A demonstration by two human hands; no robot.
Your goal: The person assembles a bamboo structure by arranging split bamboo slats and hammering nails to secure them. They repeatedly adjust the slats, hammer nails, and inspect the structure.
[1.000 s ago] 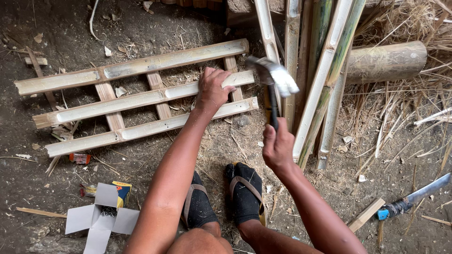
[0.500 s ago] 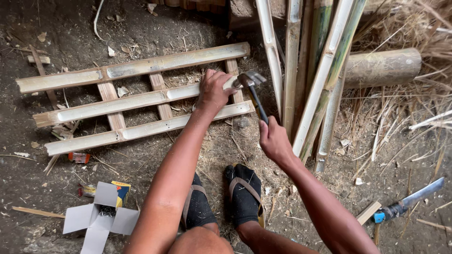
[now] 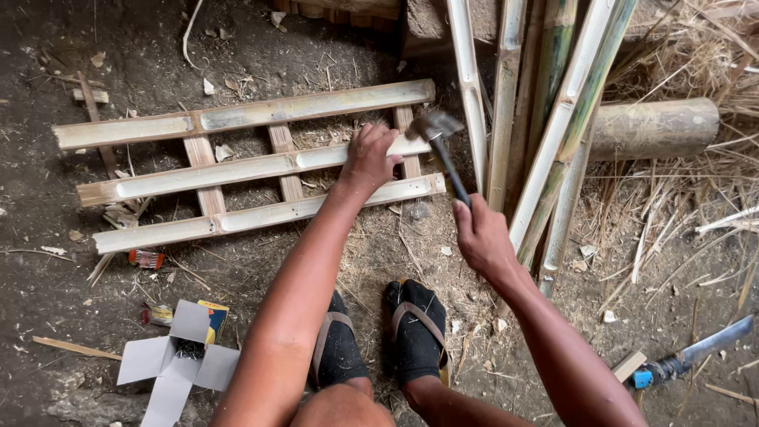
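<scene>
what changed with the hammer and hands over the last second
The hammer came down from its raised position to the middle slat's right end, swung by the right hand, which kept its grip. The left hand stayed pressed on the bamboo frame, which did not move.

Bare dirt floor (image 3: 261, 43) carries a bamboo slat frame (image 3: 245, 168), an opened cardboard box (image 3: 175, 365) (grey flaps), scattered straw (image 3: 688, 205).
</scene>
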